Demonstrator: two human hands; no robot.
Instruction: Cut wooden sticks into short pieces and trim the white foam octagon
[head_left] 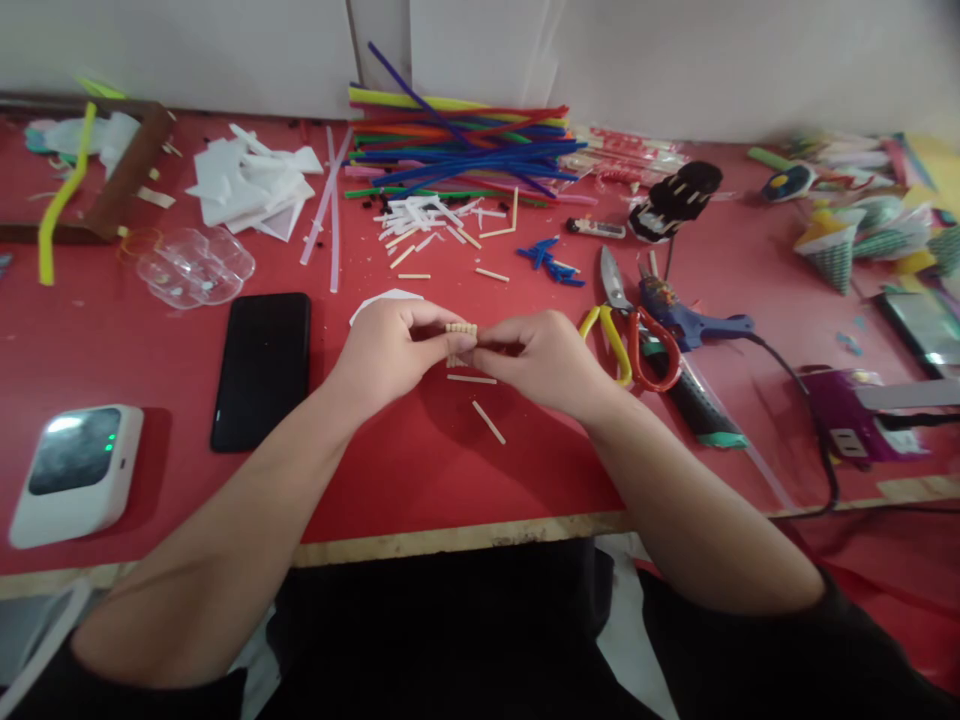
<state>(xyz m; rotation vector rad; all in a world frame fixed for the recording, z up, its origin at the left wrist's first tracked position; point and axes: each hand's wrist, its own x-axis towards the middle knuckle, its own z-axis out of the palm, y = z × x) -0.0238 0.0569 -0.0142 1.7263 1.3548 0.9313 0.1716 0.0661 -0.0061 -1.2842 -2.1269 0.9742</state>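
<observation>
Both my hands meet over the red tabletop [420,490], pinching a small block of short pale wooden sticks [461,330] set side by side. My left hand [394,345] grips its left side, thumb across the front. From the right, my right hand [536,355] has thumb and fingers closed on the same piece, partly hiding it. Just below lie a loose pale stick [472,379] and a slanted second stick [489,422]. Behind my left hand, the edge of a white piece [375,298] shows.
A black phone [261,370] and a white device [79,475] lie left. Red-and-yellow-handled scissors [616,290] and a blue glue gun [694,322] with a cord sit right. Coloured pipe cleaners [465,145], cut white pieces [424,218] and blue bits [551,262] are spread behind.
</observation>
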